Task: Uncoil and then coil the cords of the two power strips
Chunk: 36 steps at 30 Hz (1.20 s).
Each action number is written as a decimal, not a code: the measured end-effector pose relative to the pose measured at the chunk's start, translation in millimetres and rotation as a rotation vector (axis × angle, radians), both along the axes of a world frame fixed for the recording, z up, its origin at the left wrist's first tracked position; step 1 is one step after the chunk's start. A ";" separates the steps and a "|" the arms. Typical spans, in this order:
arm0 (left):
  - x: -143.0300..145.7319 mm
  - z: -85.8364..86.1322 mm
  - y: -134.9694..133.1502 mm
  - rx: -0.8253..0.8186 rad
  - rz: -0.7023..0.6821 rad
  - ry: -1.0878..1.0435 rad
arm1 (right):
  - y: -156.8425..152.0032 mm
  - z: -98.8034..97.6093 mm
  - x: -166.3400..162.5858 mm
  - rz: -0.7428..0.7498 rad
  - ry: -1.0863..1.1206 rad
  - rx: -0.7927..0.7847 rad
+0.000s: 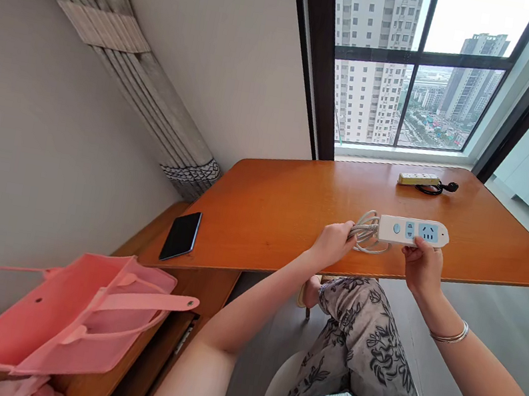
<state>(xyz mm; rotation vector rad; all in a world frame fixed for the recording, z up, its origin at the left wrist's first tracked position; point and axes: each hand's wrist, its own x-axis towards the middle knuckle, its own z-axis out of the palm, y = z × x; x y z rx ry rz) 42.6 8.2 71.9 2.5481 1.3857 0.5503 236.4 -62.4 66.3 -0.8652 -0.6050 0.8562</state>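
Note:
A white power strip with light-blue socket panels is held up over the front part of the wooden table. My right hand grips its lower edge, thumb on the face near the right-hand socket. My left hand is closed around the bundled grey-white cord at the strip's left end. Part of the cord hangs in loops beside the strip. The cord's plug cannot be made out.
Farther back on the table lies a yellowish power strip with a coiled black cord and plug. A dark phone or tablet rests at the table's left end. A pink bag stands at lower left. The window is behind the table.

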 end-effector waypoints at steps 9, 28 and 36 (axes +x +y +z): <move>3.0 -3.3 3.8 -0.358 -0.120 -0.635 | 0.3 -14.5 -14.9 0.000 0.168 0.085; 35.2 -37.7 -18.4 -0.666 -0.109 -1.436 | 20.6 -21.2 -35.1 0.532 0.437 -0.098; 33.9 -45.1 -21.8 -0.789 -0.146 -1.431 | 17.5 -19.9 -26.4 0.608 0.343 -0.203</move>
